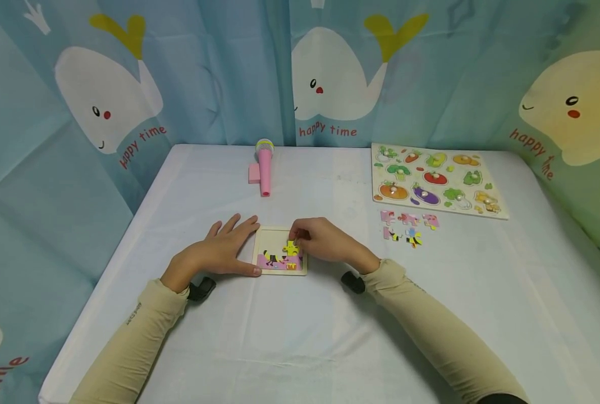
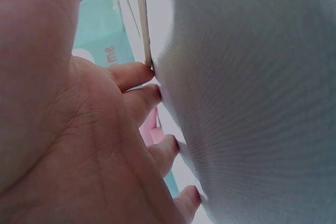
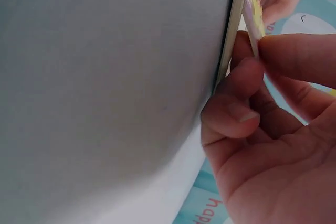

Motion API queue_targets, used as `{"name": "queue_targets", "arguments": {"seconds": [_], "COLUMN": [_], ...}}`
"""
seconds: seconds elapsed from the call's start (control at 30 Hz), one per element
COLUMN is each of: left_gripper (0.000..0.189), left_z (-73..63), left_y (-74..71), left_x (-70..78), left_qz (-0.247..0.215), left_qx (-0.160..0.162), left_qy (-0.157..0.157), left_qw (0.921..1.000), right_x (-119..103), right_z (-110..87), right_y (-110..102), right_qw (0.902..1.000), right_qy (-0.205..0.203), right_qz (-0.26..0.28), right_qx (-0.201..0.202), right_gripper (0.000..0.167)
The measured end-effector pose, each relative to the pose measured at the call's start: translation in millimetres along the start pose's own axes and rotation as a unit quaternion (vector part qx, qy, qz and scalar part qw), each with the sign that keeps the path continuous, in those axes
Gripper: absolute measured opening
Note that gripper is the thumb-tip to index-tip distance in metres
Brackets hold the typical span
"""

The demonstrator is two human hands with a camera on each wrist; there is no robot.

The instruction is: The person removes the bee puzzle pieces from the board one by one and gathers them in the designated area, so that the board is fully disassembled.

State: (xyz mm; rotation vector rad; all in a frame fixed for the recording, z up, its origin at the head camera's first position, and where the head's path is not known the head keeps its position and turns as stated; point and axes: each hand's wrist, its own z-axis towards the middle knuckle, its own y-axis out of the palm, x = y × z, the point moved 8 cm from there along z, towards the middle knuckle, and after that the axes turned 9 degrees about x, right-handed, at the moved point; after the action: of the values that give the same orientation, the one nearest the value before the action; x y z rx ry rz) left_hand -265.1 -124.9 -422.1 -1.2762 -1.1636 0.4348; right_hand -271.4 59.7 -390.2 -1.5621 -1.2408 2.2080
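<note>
A small square puzzle board (image 1: 272, 233) with a pale wooden rim lies between the two hands. Its lower part is filled with pink pieces showing a bee and a pot. My left hand (image 1: 223, 249) spreads its fingers on the tablecloth at the board's left side, thumb at the lower-left corner. In the left wrist view an index fingertip (image 2: 137, 73) meets the board's edge. My right hand (image 1: 325, 240) pinches a yellow puzzle piece (image 1: 292, 248) between thumb and finger, tilted over the board's right side. In the right wrist view the piece (image 3: 256, 22) shows edge-on.
Several loose puzzle pieces (image 1: 409, 220) lie right of the board. Behind them is a larger vegetable knob puzzle (image 1: 451, 182). A pink toy microphone (image 1: 265, 171) lies at the back beside a pink block (image 1: 253, 174). A whale-print curtain (image 1: 259, 67) hangs behind the table.
</note>
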Motion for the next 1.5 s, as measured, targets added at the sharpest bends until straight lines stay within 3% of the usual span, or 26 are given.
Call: {"name": "queue_targets", "arguments": {"seconds": [0.27,0.6,1.27,1.5], "left_gripper": [0.110,0.110,0.109,0.109], "left_z": [0.5,0.4,-1.5,-1.7], "left_y": [-0.3,0.1,-3.5,-2.4], "left_x": [1.4,0.1,3.7,3.9], "left_qz": [0.002,-0.002,-0.005,-0.009], "left_qx": [-0.002,-0.002,-0.003,-0.002], "left_qy": [0.000,0.001,0.003,0.001], "left_qw": [1.0000,1.0000,1.0000,1.0000], "right_x": [-1,11,37,45], "right_z": [3.0,-4.2,-37.6,-47.5], "right_y": [1,-12,-47,-54], "right_qw": [0.9996,0.9978,0.9899,0.9799], "right_qy": [0.014,0.053,0.098,0.142], "right_qz": [-0.024,0.037,0.077,0.118], "right_qx": [0.002,0.017,0.068,0.075], "right_gripper": [0.010,0.010,0.011,0.011]}}
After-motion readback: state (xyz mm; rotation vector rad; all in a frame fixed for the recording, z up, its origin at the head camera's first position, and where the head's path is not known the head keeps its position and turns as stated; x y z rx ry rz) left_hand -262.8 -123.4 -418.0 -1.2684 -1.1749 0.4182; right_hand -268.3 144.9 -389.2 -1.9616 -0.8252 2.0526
